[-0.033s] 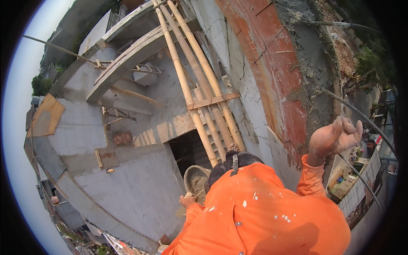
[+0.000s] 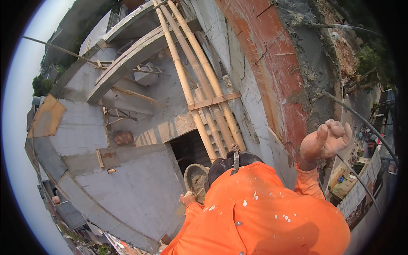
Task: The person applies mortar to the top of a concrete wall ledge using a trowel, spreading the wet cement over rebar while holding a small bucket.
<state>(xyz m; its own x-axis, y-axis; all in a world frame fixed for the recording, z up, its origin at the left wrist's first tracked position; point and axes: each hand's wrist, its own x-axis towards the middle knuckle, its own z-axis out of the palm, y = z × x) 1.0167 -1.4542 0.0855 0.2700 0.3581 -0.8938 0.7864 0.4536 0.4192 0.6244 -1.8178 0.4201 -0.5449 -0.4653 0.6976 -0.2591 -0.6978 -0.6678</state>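
Note:
Low in the middle, my left hand [image 2: 187,199] is closed on the pale handle of a trowel [image 2: 198,193], beside a round bucket [image 2: 187,175]. Grey wet mortar [image 2: 197,182] fills the bucket, and the trowel's blade cannot be made out there. My right hand [image 2: 325,142] is raised on the right side, palm up, with loosely bent fingers apart and nothing in them. It is nearest to the red wall strip [image 2: 293,102] and the fresh grey mortar [image 2: 316,63] spread along its edge.
Long bamboo poles [image 2: 204,80], joined by a wooden crosspiece [image 2: 214,102], run ahead from my feet. Left of them is a dark opening [image 2: 187,148]. Pale block walls [image 2: 131,191] and a concrete beam [image 2: 127,59] stand left. A dark rod [image 2: 361,114] sticks out at right, above a drop.
My right hand has moved a little left and down, its fingers curling slightly more. My left hand stays by the mortar bucket, almost unmoved.

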